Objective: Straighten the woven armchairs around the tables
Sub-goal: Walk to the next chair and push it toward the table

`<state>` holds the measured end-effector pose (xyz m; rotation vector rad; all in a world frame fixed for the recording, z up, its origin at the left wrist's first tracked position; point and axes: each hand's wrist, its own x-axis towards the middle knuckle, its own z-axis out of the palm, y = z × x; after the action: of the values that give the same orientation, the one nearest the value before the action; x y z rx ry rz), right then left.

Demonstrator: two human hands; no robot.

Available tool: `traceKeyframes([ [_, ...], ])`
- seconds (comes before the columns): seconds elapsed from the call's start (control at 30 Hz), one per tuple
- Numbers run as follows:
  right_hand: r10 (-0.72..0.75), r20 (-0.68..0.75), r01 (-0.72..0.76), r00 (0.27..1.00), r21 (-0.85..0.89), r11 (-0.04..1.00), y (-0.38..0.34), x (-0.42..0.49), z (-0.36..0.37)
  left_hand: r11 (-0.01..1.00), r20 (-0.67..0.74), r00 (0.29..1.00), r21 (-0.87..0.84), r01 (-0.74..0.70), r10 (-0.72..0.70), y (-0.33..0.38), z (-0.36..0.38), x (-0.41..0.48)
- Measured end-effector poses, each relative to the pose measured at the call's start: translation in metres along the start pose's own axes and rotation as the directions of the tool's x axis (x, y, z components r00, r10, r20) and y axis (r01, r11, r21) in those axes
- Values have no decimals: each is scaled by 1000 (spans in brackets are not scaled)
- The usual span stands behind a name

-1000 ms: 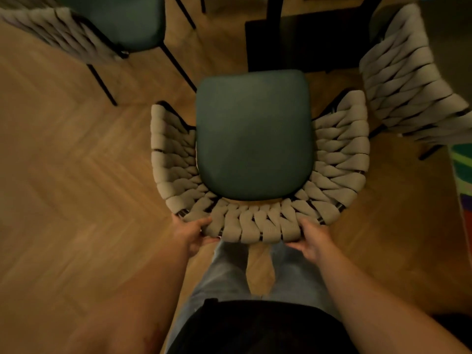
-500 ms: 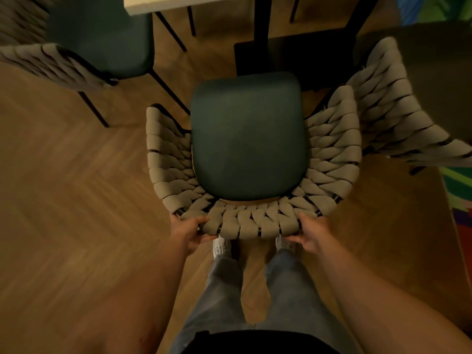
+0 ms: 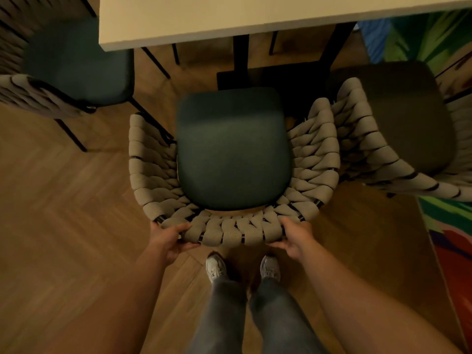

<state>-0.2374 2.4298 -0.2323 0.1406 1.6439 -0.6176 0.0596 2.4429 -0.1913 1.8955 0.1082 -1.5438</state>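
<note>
A woven armchair [image 3: 231, 232] with a beige rope back and dark green seat cushion stands right in front of me, facing a pale table [image 3: 255, 19]. My left hand [image 3: 169, 238] grips the left part of its curved backrest. My right hand [image 3: 293, 237] grips the right part of the same backrest. The seat's front edge lies just short of the table's black pedestal base [image 3: 270, 77].
A second woven armchair [image 3: 362, 149] with a dark seat stands close on the right, touching the first one's armrest. A third armchair [image 3: 76, 65] sits at the left by the table corner. A colourful rug [image 3: 452, 226] lies at right on the herringbone wooden floor. My feet stand behind the chair.
The armchair has moved forward toward the table, and the table top has come into view. Both hands kept their grip on the backrest while my arms stretched out.
</note>
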Motion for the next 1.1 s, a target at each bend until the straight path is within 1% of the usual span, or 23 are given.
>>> traceKeyframes([
  [0.07,-14,-10,14,1000,2,1000,-1,1,1,1000,8,1000,26,-15,15,2,-1,1],
  [0.13,-10,-27,11,1000,45,999,-1,0,0,998,18,999,44,-40,39,2,-4,2],
  [0.27,2,-64,10,998,188,982,-8,11,-1,998,0,998,-9,-59,59,16,-9,9],
  [0.33,16,-67,-2,998,207,978,-9,24,-3,998,5,999,-46,-51,51,22,-8,17],
  [0.43,37,-132,-6,991,228,974,1,85,-25,992,-34,999,-126,-25,21,21,-6,32],
  [0.5,39,-141,0,989,263,965,-4,91,-28,988,-74,997,-146,-44,33,18,-8,43],
  [0.57,9,-144,33,990,287,957,-11,74,-24,988,-89,995,-144,-51,38,14,-10,50],
  [0.63,-5,-129,43,992,295,955,-24,32,-10,986,-96,994,-154,-58,44,12,-11,54],
  [0.73,-47,-146,85,988,266,960,-36,11,-8,987,-107,993,-145,-73,58,13,-5,55],
  [0.87,-78,-146,110,986,226,968,-52,11,-9,984,-90,993,-157,-85,71,19,7,60],
  [1.1,-85,-157,122,984,240,963,-76,24,-8,980,-64,990,-151,-131,123,34,34,67],
])
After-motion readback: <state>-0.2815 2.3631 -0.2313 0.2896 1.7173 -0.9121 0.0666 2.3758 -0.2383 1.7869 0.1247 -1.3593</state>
